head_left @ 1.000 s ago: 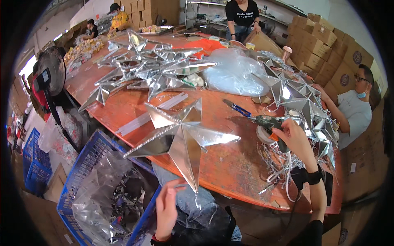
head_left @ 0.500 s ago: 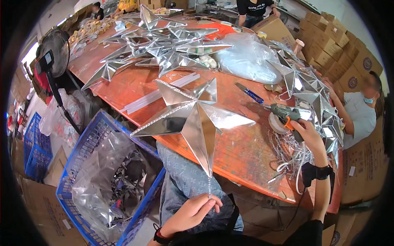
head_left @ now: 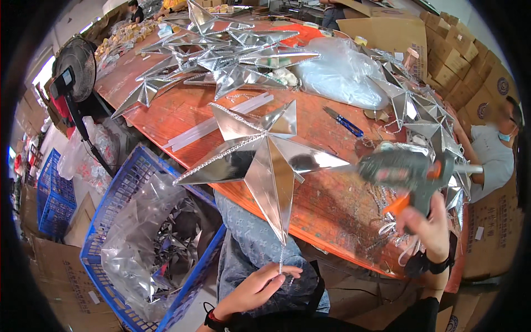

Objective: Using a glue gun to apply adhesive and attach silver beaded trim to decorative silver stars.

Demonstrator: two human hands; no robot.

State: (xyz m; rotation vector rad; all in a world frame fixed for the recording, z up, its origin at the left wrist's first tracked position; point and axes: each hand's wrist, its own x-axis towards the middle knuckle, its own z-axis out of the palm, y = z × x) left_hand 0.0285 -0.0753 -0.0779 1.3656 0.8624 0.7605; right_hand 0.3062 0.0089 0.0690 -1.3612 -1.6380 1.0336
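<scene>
A large silver star (head_left: 271,166) rests at the table's near edge, its lowest point jutting out over my lap. Beaded trim (head_left: 224,154) runs along some of its ridges. From the lowest tip hangs a loose strand of trim (head_left: 281,259), pinched between the fingers of my left hand (head_left: 257,289). My right hand (head_left: 430,227) grips a dark green glue gun (head_left: 401,170) with an orange trigger, raised over the table's right side. Its nozzle points left toward the star's right tip. A glue stick (head_left: 469,169) pokes from its back end.
Finished stars (head_left: 221,55) are heaped at the far left, more (head_left: 437,133) on the right. Clear sticks (head_left: 221,122), blue-handled pliers (head_left: 344,122) and a plastic bag (head_left: 340,74) lie on the table (head_left: 332,210). A blue crate (head_left: 91,260) and fan (head_left: 76,66) stand left; a co-worker (head_left: 489,160) sits right.
My right hand has lifted the glue gun off the table and turned its nozzle toward the star. My left hand stays on the trim. A carton at the back has shifted.
</scene>
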